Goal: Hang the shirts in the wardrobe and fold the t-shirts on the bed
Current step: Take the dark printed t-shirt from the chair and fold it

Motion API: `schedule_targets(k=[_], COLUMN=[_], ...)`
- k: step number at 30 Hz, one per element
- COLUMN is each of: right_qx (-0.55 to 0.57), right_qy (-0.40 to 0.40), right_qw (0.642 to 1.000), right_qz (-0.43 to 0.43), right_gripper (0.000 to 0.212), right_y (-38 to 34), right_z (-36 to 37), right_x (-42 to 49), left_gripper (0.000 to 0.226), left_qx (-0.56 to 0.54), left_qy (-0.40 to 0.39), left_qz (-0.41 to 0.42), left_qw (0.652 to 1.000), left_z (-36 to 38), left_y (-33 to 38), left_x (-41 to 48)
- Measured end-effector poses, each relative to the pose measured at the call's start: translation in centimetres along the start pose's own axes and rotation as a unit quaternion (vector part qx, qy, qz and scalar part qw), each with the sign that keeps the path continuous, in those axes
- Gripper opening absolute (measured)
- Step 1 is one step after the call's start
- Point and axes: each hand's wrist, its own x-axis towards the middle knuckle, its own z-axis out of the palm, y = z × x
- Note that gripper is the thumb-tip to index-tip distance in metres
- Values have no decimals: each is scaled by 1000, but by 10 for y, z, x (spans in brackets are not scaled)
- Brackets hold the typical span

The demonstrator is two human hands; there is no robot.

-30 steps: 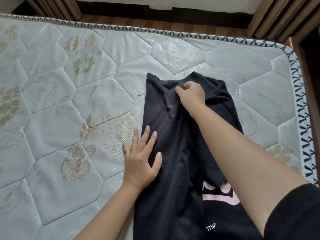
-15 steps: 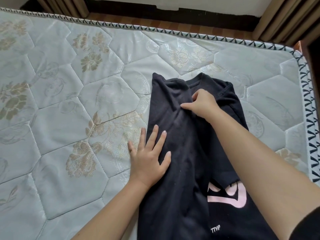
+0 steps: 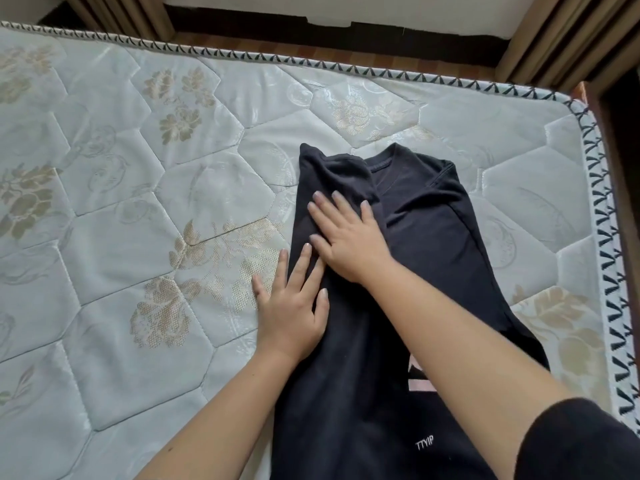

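Head view: right hand (image 3: 349, 242) flat, fingers spread, pressing the folded-in left side of a black t-shirt (image 3: 426, 237). Left hand (image 3: 291, 306) also flat and open, palm at the shirt's left edge, fingertips partly on the mattress (image 3: 138, 202). T-shirt lies lengthwise on the bed, collar (image 3: 389, 159) far end, pink print mostly hidden under the right arm. Judgement: one side folded in; other side and the crosswise fold not yet done. No wardrobe or shirts in view.
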Motion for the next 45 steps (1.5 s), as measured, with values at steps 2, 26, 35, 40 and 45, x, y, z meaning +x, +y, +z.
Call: schedule_targets(k=[2, 26, 35, 40, 45], right_qx=[-11, -23, 34, 60, 209], right_qy=[-5, -1, -5, -40, -48], right_qw=[999, 998, 996, 985, 949], right_qz=[44, 58, 83, 156, 232], right_gripper=[59, 60, 67, 58, 63], right_y=[23, 7, -4, 32, 13], right_z=[-9, -20, 8, -6, -25], right_x=[13, 53, -49, -72, -100], left_gripper=[52, 52, 52, 56, 59], left_qx=[-6, -4, -11, -24, 8], left_qy=[9, 8, -17, -34, -50], left_qz=[-3, -3, -10, -19, -11], left_qw=[1000, 1000, 1000, 999, 999], left_z=[1, 2, -1, -6, -11], left_y=[1, 0, -1, 3, 11], left_x=[1, -1, 1, 0, 1])
